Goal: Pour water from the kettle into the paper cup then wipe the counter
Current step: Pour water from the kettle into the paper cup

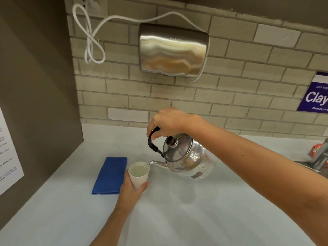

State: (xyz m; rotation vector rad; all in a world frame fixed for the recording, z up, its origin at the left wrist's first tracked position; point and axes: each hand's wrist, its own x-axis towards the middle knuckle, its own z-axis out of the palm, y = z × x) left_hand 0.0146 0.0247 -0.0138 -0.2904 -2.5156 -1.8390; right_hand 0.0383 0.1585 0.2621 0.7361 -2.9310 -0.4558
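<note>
White counter (pixel 177 219) under tiled wall; right hand (pixel 168 121) grips tilted kettle (pixel 186 155), pouring; left hand (pixel 132 188) wraps paper cup (pixel 139 174), nearly full; next, level the kettle, then take the blue cloth (pixel 110 175) at the cup's nine o'clock.

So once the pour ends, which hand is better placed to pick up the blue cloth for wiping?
Probably the left hand: it holds the paper cup right beside the blue cloth. The right hand grips the kettle handle, farther from the cloth.
</note>
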